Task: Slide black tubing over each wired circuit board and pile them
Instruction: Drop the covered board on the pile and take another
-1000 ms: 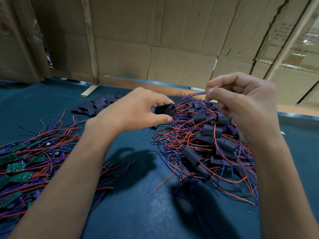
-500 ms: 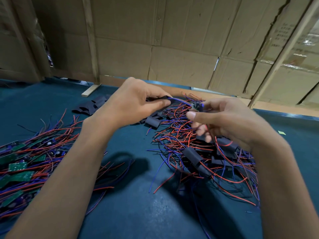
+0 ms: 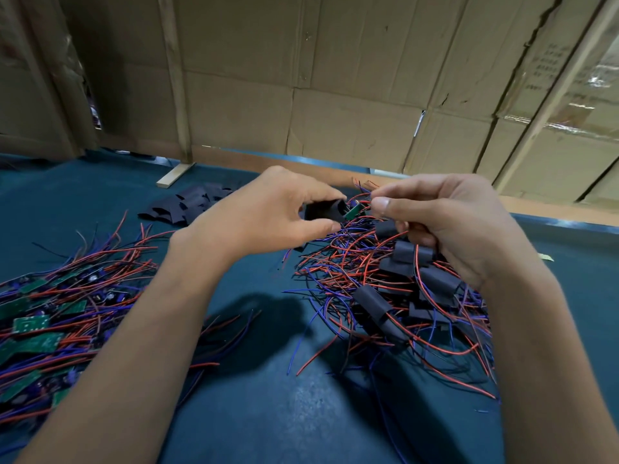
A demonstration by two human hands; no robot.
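Note:
My left hand point(image 3: 268, 212) pinches a short piece of black tubing point(image 3: 323, 209) between thumb and fingers, held above the table. My right hand point(image 3: 449, 222) pinches the wires of a small green circuit board point(image 3: 354, 212), whose end sits at the tube's open mouth. Below the hands lies a pile of sleeved boards point(image 3: 402, 289) tangled in red and blue wires. At the left edge is a heap of bare green boards point(image 3: 37, 326) with the same wires. Loose black tubing pieces point(image 3: 187, 205) lie behind my left hand.
A dark teal table top point(image 3: 268, 396) carries everything. Cardboard boxes point(image 3: 335, 95) form a wall along the far edge. A wooden strip point(image 3: 174, 174) lies at the back left. A small yellowish scrap point(image 3: 545, 257) sits at the right.
Both hands rose slightly and drew together. The green board, earlier beside my right fingers, now meets the open end of the tubing in my left hand.

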